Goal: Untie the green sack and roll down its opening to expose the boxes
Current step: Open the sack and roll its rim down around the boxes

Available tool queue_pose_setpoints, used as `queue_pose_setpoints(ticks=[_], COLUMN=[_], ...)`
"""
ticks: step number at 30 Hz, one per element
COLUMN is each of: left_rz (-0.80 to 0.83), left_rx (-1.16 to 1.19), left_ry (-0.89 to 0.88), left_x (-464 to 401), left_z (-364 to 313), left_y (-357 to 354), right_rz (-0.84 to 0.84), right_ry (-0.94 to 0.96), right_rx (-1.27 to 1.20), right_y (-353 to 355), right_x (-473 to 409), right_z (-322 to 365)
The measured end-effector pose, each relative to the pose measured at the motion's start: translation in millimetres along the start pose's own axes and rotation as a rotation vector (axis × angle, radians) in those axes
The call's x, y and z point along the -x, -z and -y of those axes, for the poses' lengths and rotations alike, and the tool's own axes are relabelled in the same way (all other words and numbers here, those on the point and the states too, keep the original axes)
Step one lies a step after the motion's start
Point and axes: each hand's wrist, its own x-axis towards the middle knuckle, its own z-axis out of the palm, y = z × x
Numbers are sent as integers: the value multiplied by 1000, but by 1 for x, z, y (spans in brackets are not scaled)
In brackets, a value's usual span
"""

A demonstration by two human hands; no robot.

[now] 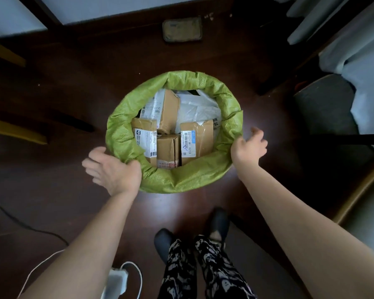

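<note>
The green sack (181, 178) stands on the dark wooden floor, its mouth open and its rim rolled down into a thick ring. Inside lie several brown cardboard boxes (168, 147) with shipping labels and a white plastic parcel (200, 108). My left hand (115, 167) is at the sack's near left rim, fingers spread and blurred, thumb touching the rolled fabric. My right hand (249, 145) is beside the right rim with fingers apart, holding nothing.
A flat grey mat (181, 30) lies on the floor beyond the sack. Yellow chair legs (15, 128) stand at left, a dark chair and pale curtain (354, 61) at right. A power strip with cables (117, 279) lies near my feet.
</note>
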Motion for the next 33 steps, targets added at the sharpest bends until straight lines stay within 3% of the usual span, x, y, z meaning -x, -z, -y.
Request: queue_pose_setpoints(ticks=[6,8,11,15,19,22,25,27,30,33], left_rz=[-65,-28,21,29,-94,-54,62,146,516,695], left_rx=[-94,-170,-308,-356,-190,3,208,316,594,580], left_ry=[-683,-803,-849,-779,-812,-751,-649,-447,14,125], left_x=[-26,-43,-68,-94,-106,-120,-130,-139,-140,-136], left_z=[-36,-51,-68,-76,-72,-68,-65,-66,-65,-59], left_y=[-8,-22,-48,-77,-94,-96,-91,-88,-73,-67], right_rz=[-70,-31,75,155,77,102,197,310,534,514], right_ry=[622,774,900,966,1015,994,961,860,530,415], right_rx=[68,101,216,304,227,71,-11,-122,-379,-487], right_y=[-19,-29,-45,-63,-75,-78,-75,-73,-75,-85], right_x=[-13,-29,-56,-86,-106,-116,-120,-117,-113,-118], right_z=[41,54,65,65,59,60,65,67,72,75])
